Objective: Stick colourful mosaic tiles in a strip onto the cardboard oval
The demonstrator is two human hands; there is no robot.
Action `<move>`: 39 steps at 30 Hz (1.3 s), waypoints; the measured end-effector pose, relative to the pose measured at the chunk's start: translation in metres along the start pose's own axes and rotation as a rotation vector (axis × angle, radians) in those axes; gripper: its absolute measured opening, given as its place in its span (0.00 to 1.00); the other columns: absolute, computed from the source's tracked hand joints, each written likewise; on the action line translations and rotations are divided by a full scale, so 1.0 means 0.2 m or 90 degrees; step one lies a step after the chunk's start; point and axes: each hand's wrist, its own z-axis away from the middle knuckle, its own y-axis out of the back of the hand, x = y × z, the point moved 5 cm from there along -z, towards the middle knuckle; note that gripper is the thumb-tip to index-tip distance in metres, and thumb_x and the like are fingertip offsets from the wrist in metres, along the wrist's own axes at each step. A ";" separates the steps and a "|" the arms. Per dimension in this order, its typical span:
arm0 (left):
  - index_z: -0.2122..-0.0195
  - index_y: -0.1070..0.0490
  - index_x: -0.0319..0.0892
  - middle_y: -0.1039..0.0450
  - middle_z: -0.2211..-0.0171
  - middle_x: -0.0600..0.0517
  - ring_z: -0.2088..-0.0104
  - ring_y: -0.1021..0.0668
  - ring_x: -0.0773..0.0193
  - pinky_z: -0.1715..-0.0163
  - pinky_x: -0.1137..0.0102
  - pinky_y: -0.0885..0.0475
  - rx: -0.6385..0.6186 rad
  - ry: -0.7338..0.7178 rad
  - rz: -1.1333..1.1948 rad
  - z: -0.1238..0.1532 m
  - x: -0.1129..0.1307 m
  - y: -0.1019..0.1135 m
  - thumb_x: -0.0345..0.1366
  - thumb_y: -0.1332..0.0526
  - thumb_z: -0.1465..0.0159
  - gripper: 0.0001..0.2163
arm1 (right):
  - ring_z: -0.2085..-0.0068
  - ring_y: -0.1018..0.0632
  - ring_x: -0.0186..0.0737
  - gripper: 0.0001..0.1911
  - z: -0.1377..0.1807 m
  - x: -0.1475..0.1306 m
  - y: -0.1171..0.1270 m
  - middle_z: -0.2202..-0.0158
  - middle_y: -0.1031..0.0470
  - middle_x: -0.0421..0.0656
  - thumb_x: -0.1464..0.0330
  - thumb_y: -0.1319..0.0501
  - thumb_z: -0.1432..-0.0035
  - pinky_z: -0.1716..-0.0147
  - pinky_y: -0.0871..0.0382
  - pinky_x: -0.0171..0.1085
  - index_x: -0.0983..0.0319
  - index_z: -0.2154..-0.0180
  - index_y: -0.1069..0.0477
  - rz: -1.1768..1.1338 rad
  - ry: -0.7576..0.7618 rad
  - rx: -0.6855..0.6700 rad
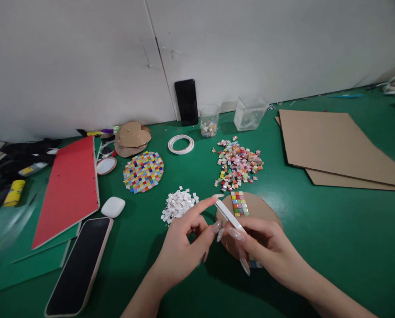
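Observation:
My right hand (270,249) pinches a narrow white strip (230,216) between thumb and fingers, above a round cardboard disc (260,205). My left hand (190,238) touches the strip's upper end with the tip of its index finger; its thumb stands apart from that finger, lower down. A band of small coloured mosaic tiles (239,204) lies across the disc, partly hidden behind my right hand. Left of the disc is a heap of small white squares (179,203), partly behind my left hand. Beyond the disc spreads a pile of loose coloured tiles (238,163).
A tile-covered disc (143,172), a tape roll (181,144) and a cup with pieces (209,123) stand farther back, near a clear box (249,115). Cardboard sheets (332,145) lie right. Leftward are a red board (69,185), a white case (113,206) and a phone (80,267).

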 end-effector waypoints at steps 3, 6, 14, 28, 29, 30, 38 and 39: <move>0.44 0.37 0.48 0.40 0.84 0.61 0.86 0.35 0.74 0.86 0.80 0.38 -0.010 0.004 0.020 0.01 0.00 0.00 0.37 0.45 0.37 0.19 | 0.81 0.35 0.30 0.18 -0.01 -0.01 0.00 0.82 0.37 0.37 0.58 0.46 0.38 0.81 0.40 0.32 0.65 0.61 0.27 0.047 -0.002 0.005; 0.50 0.30 0.46 0.39 0.84 0.59 0.87 0.36 0.74 0.85 0.79 0.39 -0.018 -0.033 -0.004 0.03 0.01 0.00 0.36 0.44 0.38 0.15 | 0.82 0.34 0.30 0.17 -0.02 -0.01 0.01 0.83 0.36 0.36 0.58 0.46 0.39 0.82 0.40 0.31 0.64 0.64 0.28 0.080 0.002 0.034; 0.56 0.26 0.46 0.37 0.85 0.60 0.86 0.36 0.74 0.84 0.78 0.38 0.166 -0.185 -0.076 0.06 0.07 0.07 0.32 0.40 0.40 0.12 | 0.83 0.34 0.30 0.17 -0.02 -0.01 0.02 0.83 0.35 0.37 0.55 0.43 0.42 0.84 0.39 0.31 0.63 0.71 0.30 0.076 0.011 0.097; 0.63 0.29 0.39 0.29 0.77 0.52 0.78 0.25 0.68 0.83 0.77 0.35 0.112 0.028 0.113 -0.01 -0.03 0.10 0.48 0.49 0.35 0.17 | 0.83 0.34 0.29 0.18 -0.01 -0.04 -0.01 0.83 0.35 0.37 0.57 0.46 0.39 0.83 0.41 0.30 0.63 0.74 0.31 0.218 0.015 0.018; 0.63 0.30 0.38 0.28 0.77 0.51 0.78 0.24 0.67 0.83 0.77 0.35 0.100 0.034 0.109 -0.01 -0.03 0.09 0.48 0.50 0.35 0.18 | 0.83 0.34 0.29 0.18 -0.01 -0.04 0.00 0.83 0.35 0.37 0.57 0.47 0.39 0.83 0.41 0.31 0.63 0.74 0.32 0.220 0.018 0.021; 0.63 0.30 0.38 0.27 0.77 0.50 0.78 0.24 0.66 0.83 0.77 0.35 0.091 0.039 0.102 -0.01 -0.03 0.09 0.48 0.50 0.35 0.18 | 0.83 0.35 0.29 0.18 -0.01 -0.04 0.00 0.83 0.34 0.38 0.58 0.47 0.39 0.83 0.41 0.31 0.63 0.74 0.32 0.224 0.019 0.024; 0.61 0.29 0.39 0.27 0.75 0.50 0.76 0.24 0.67 0.80 0.76 0.36 0.027 0.038 0.033 0.00 -0.03 0.06 0.46 0.51 0.34 0.17 | 0.83 0.36 0.30 0.18 -0.02 -0.02 0.00 0.83 0.35 0.38 0.59 0.48 0.39 0.84 0.44 0.31 0.62 0.76 0.32 0.271 0.011 0.035; 0.61 0.29 0.39 0.28 0.76 0.51 0.76 0.24 0.67 0.80 0.76 0.36 0.021 0.038 0.028 0.00 -0.03 0.06 0.45 0.51 0.34 0.17 | 0.82 0.36 0.30 0.19 -0.02 -0.02 0.00 0.83 0.35 0.38 0.59 0.48 0.39 0.84 0.44 0.32 0.62 0.76 0.32 0.281 0.012 0.038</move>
